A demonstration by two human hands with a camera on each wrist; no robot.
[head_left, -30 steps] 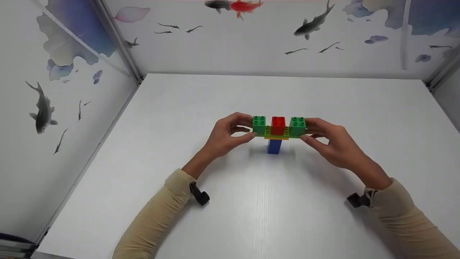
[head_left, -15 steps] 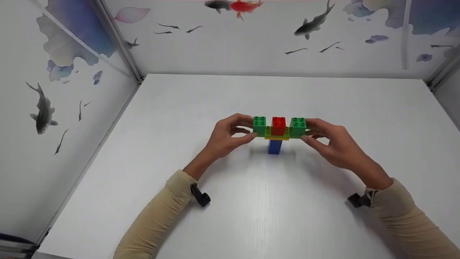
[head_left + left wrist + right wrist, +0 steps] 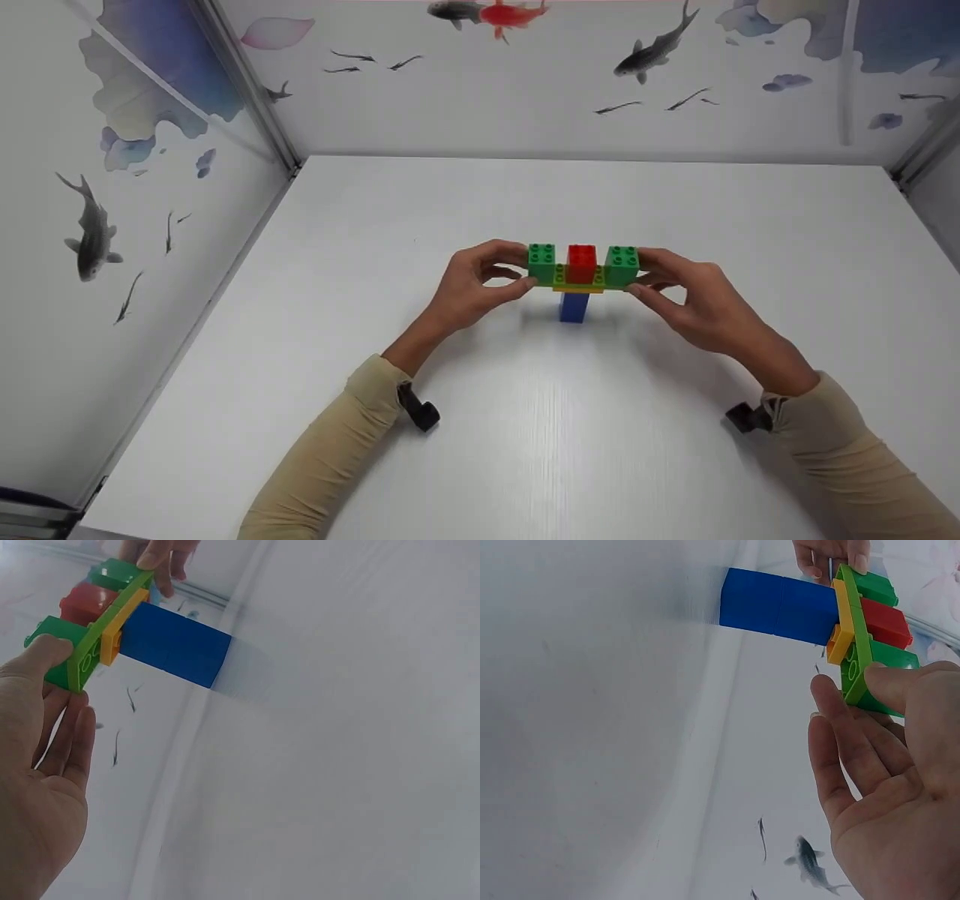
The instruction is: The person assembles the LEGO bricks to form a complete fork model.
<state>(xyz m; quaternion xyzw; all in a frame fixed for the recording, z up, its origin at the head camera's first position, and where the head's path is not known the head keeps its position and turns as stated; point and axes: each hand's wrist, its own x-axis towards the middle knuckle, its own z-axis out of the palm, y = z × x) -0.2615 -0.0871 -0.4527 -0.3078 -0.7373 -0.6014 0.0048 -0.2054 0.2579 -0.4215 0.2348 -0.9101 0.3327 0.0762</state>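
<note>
A T-shaped brick build stands on the white table [image 3: 525, 420]: a blue column [image 3: 574, 307] carries a yellow plate [image 3: 577, 287] and a lime plate, topped by a green brick [image 3: 541, 262], a red brick [image 3: 581, 262] and another green brick [image 3: 622, 265]. My left hand [image 3: 480, 281] pinches the left end, thumb below and fingers above. My right hand [image 3: 686, 296] pinches the right end the same way. In the left wrist view the blue column [image 3: 176, 645] and the left green brick [image 3: 56, 652] show by my thumb. The right wrist view shows the blue column [image 3: 780, 606] and red brick [image 3: 885, 621].
White walls printed with fish enclose the table on the left [image 3: 90, 232], back [image 3: 645, 52] and right. Black wrist camera mounts [image 3: 418, 411] sit at both beige sleeves. Bare table surface lies all around the build.
</note>
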